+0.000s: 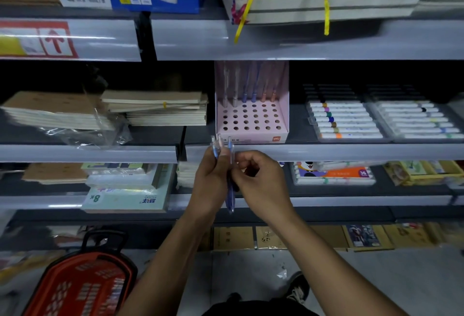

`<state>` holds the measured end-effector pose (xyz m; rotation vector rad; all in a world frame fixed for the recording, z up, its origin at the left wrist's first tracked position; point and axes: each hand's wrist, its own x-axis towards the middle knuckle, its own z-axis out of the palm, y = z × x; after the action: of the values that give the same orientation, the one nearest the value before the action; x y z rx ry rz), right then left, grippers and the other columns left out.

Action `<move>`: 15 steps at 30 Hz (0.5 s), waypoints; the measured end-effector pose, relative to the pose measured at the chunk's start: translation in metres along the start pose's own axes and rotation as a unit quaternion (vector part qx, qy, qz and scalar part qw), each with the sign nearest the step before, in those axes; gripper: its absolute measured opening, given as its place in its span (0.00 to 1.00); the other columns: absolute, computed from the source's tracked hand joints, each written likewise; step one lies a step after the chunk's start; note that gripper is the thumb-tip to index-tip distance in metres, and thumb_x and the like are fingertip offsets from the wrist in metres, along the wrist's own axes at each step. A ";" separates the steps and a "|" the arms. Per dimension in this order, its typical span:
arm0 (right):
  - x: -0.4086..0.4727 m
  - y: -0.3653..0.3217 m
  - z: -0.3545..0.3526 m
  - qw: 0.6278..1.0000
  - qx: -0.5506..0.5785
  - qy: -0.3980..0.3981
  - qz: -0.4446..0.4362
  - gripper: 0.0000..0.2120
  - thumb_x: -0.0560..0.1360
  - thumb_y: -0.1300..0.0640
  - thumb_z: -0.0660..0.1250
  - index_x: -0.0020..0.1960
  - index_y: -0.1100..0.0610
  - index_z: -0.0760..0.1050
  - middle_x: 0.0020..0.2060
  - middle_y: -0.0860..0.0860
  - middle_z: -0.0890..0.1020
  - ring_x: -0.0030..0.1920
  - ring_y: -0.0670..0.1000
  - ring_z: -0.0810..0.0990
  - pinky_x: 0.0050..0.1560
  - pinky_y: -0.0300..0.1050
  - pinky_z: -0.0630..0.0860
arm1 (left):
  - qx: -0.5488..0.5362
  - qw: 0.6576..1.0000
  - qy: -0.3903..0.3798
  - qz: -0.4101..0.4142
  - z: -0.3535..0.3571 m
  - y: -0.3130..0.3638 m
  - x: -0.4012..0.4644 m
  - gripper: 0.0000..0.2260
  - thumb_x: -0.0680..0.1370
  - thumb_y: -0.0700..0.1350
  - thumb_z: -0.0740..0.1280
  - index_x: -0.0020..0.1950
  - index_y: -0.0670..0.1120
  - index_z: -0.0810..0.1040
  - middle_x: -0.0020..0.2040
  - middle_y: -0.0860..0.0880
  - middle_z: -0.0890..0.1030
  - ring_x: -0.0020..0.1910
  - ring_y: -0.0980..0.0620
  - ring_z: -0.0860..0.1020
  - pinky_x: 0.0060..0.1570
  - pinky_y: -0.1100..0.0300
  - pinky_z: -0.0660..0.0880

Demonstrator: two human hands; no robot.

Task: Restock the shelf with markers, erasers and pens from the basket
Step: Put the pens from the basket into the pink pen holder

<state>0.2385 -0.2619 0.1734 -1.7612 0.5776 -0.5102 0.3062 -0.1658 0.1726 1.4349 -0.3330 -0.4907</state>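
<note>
My left hand (209, 182) grips a small bunch of blue pens (216, 146) upright in front of the middle shelf's edge. My right hand (259, 177) pinches one blue pen (230, 197) from that bunch, its lower end pointing down. Just above, on the shelf, stands a pink pen holder (252, 119) with many round holes; several pens stand in its back row. The red basket (80, 285) sits on the floor at the lower left, its contents blurred.
Marker sets in clear cases (349, 119) lie right of the holder. Stacks of notebooks (160, 108) and a plastic-wrapped pile (57, 112) lie to its left. Lower shelves hold paper pads (128, 197) and marker boxes (334, 172). My shoe (298, 288) is on the floor.
</note>
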 end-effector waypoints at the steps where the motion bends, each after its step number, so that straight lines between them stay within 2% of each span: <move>1: 0.002 -0.001 -0.001 1.000 -0.006 -0.004 0.007 0.03 0.76 0.53 0.74 0.49 0.46 0.83 0.42 0.44 0.85 0.44 0.46 0.84 0.47 0.53 0.84 | 0.015 1.000 -0.002 0.010 0.000 -0.001 0.001 0.11 0.88 0.49 0.58 0.60 0.47 0.78 0.42 0.54 0.84 0.42 0.57 0.84 0.41 0.66 0.78; 3: 0.005 -0.004 -0.003 1.000 -0.014 -0.012 0.024 0.03 0.75 0.54 0.74 0.47 0.46 0.83 0.41 0.43 0.85 0.44 0.46 0.85 0.47 0.52 0.85 | 0.028 0.999 -0.009 0.029 0.001 -0.004 0.000 0.09 0.88 0.49 0.58 0.58 0.49 0.77 0.41 0.54 0.84 0.41 0.57 0.83 0.39 0.66 0.78; 5: 0.009 -0.007 -0.004 0.999 0.000 -0.015 0.042 0.04 0.74 0.57 0.74 0.45 0.48 0.83 0.39 0.45 0.85 0.41 0.46 0.85 0.42 0.48 0.84 | 0.034 0.998 -0.012 0.045 0.002 -0.004 0.000 0.09 0.88 0.50 0.58 0.56 0.51 0.77 0.41 0.52 0.83 0.38 0.53 0.83 0.35 0.60 0.80; 8: 0.015 -0.012 -0.009 0.998 0.031 -0.007 0.049 0.04 0.75 0.59 0.75 0.44 0.51 0.82 0.38 0.45 0.85 0.38 0.43 0.84 0.38 0.36 0.79 | 0.037 0.997 0.003 0.063 0.002 -0.002 0.002 0.09 0.88 0.50 0.58 0.59 0.53 0.77 0.48 0.47 0.85 0.47 0.43 0.85 0.41 0.43 0.85; 10: 0.019 -0.017 -0.015 0.999 0.038 0.009 0.037 0.04 0.76 0.57 0.76 0.45 0.51 0.82 0.37 0.44 0.85 0.39 0.42 0.83 0.38 0.32 0.77 | 0.028 0.997 0.014 0.070 0.001 0.000 0.005 0.08 0.89 0.48 0.57 0.59 0.50 0.76 0.49 0.43 0.85 0.47 0.38 0.85 0.45 0.35 0.83; 12: 0.026 -0.025 -0.021 0.998 0.051 0.026 0.017 0.03 0.76 0.57 0.76 0.47 0.52 0.82 0.37 0.46 0.84 0.41 0.44 0.83 0.42 0.33 0.78 | 0.046 0.996 0.031 0.076 -0.002 0.000 0.007 0.08 0.89 0.48 0.57 0.57 0.46 0.73 0.42 0.43 0.85 0.42 0.39 0.86 0.44 0.37 0.84; 14: 0.034 -0.034 -0.027 0.997 0.066 0.042 -0.003 0.04 0.77 0.58 0.76 0.48 0.54 0.80 0.38 0.49 0.84 0.40 0.48 0.84 0.44 0.37 0.81 | 0.050 0.995 0.041 0.074 -0.004 0.001 0.009 0.09 0.88 0.49 0.58 0.55 0.44 0.71 0.32 0.46 0.79 0.31 0.43 0.81 0.34 0.46 0.83; 15: 0.038 -0.040 -0.030 0.996 0.072 0.052 -0.012 0.05 0.77 0.58 0.75 0.48 0.55 0.79 0.38 0.51 0.84 0.39 0.48 0.84 0.44 0.40 0.82 | 0.049 0.995 0.045 0.072 -0.005 0.000 0.010 0.11 0.88 0.49 0.58 0.53 0.43 0.69 0.30 0.48 0.74 0.26 0.46 0.76 0.28 0.51 0.78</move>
<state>0.2549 -0.2990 0.2210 -1.6127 0.5782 -0.6474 0.3176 -0.1666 0.1716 1.5110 -0.3893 -0.2947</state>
